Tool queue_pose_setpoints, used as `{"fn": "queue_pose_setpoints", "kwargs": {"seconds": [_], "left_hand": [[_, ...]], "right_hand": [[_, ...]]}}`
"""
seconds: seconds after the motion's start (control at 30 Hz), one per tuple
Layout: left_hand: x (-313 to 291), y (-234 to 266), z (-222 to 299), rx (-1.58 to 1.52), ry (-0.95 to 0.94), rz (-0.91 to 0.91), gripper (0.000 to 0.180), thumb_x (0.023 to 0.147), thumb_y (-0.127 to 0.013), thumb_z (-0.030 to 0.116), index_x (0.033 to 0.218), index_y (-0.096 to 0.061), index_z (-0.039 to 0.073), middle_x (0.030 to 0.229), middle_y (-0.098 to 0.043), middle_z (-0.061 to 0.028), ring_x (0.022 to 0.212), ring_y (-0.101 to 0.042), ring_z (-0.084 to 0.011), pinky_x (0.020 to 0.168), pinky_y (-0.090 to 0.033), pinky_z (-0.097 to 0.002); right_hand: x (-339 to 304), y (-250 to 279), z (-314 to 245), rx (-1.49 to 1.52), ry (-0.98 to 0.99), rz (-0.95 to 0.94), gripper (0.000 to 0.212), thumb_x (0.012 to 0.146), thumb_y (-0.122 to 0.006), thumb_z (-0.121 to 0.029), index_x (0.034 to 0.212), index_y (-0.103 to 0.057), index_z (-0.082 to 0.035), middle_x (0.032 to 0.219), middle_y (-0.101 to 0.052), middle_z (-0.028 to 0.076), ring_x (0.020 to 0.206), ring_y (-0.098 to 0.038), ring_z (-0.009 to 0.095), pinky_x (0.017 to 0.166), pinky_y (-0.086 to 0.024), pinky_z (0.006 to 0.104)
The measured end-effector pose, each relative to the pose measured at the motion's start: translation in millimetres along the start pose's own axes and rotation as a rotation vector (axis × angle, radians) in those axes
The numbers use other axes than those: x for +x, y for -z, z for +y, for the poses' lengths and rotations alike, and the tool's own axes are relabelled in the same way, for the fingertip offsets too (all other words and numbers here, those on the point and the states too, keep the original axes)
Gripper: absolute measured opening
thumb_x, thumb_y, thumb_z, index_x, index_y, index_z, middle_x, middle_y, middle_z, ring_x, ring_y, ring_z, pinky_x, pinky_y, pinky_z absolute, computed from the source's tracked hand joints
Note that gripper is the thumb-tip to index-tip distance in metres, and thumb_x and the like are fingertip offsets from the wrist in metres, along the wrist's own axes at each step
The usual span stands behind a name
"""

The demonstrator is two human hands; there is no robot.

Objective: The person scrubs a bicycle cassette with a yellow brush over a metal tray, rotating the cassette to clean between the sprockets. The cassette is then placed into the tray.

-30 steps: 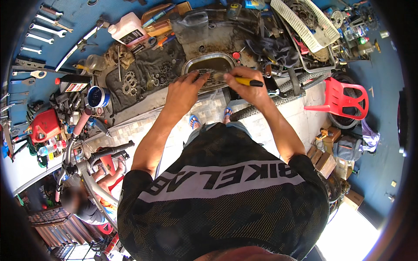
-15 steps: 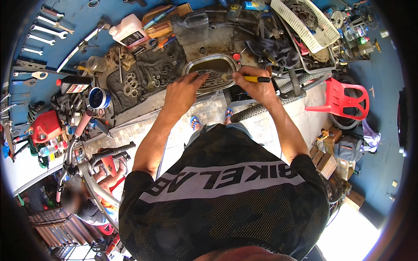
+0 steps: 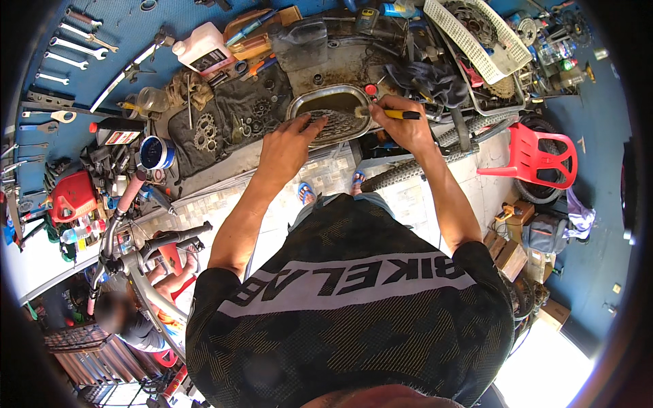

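A bicycle chain (image 3: 341, 125) lies bunched in an oval metal tray (image 3: 293, 103) with brownish liquid at its far side. My left hand (image 3: 286, 148) reaches over the near left rim, its fingertips closed on the chain's left part; the thumb is partly hidden. In my right hand (image 3: 408, 129) is a brush (image 3: 401, 115) with a yellow and black handle. Its pale bristles point left, by the right end of the chain, close to the tray's right rim. Whether the bristles touch the chain cannot be made out.
Left of the tray, sprockets (image 3: 205, 132) and small parts rest on a dark cloth (image 3: 228, 102). A red cap (image 3: 371, 89) sits beside the tray's far right. Behind stand a pale jug (image 3: 204, 49) and a white basket (image 3: 503, 61). A bicycle handlebar (image 3: 112, 231) rises at left.
My right hand has shifted slightly away from me, and the brush's bristles have moved up and right over the chain. My left hand stays nearly in place.
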State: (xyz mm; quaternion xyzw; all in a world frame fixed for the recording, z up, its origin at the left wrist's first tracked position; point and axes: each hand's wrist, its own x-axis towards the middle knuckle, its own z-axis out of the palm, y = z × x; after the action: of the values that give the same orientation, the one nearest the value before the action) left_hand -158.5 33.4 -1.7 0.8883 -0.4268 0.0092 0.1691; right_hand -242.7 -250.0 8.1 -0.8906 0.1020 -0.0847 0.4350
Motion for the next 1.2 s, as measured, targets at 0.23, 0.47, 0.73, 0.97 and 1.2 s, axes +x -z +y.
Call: {"fn": "queue_pose_setpoints", "kwargs": {"seconds": [0.23,0.47,0.73,0.97,1.2], "left_hand": [[2.4,4.7,2.2,-0.077,0.102,0.000,0.056,0.090,-0.067,0.000,0.142,-0.068,0.019,0.135,-0.073,-0.0097,0.114,-0.074,-0.0347,0.090,-0.063,-0.0483],[4.0,-1.7,-2.7,-0.031,0.033,0.034,0.048,0.092,-0.066,0.002,0.139,-0.069,0.015,0.136,-0.074,-0.0080,0.114,-0.074,-0.0340,0.089,-0.064,-0.0474],[10.8,-2.3,-3.7,-0.026,0.027,0.046,0.040,0.095,-0.063,0.004,0.133,-0.073,0.015,0.131,-0.076,-0.0084,0.108,-0.076,-0.0341,0.086,-0.064,-0.0472],[14.3,4.6,-0.8,-0.016,0.006,0.055,0.038,0.097,-0.060,0.005,0.132,-0.073,0.014,0.128,-0.076,-0.0100,0.104,-0.077,-0.0347,0.084,-0.064,-0.0478],[15.7,9.0,-1.9,-0.019,0.014,0.025,0.040,0.097,-0.062,0.005,0.134,-0.072,0.015,0.127,-0.077,-0.0110,0.105,-0.077,-0.0357,0.085,-0.063,-0.0487]], "right_hand": [[6.6,-29.5,-28.7,0.099,0.104,-0.080,0.030,0.097,-0.079,-0.035,0.095,-0.077,-0.005,0.086,-0.076,0.014,0.081,-0.076,0.029,0.072,-0.057,0.0403],[6.0,-37.1,-41.7,0.071,0.383,0.068,0.024,0.098,-0.079,-0.023,0.092,-0.073,-0.001,0.073,-0.068,0.010,0.065,-0.067,0.023,0.062,-0.052,0.0351],[6.7,-16.6,-24.0,0.069,0.081,-0.041,0.031,0.099,-0.077,-0.034,0.092,-0.075,-0.004,0.079,-0.071,0.014,0.071,-0.070,0.026,0.069,-0.055,0.0387],[6.5,-9.8,-9.1,0.008,0.037,-0.042,0.031,0.100,-0.078,-0.034,0.094,-0.075,-0.004,0.076,-0.069,0.011,0.068,-0.063,0.024,0.065,-0.052,0.0375],[2.9,-21.7,-27.6,0.172,0.107,-0.033,0.031,0.101,-0.077,-0.030,0.090,-0.072,-0.002,0.069,-0.062,0.004,0.065,-0.055,0.009,0.059,-0.046,0.0318]]}}
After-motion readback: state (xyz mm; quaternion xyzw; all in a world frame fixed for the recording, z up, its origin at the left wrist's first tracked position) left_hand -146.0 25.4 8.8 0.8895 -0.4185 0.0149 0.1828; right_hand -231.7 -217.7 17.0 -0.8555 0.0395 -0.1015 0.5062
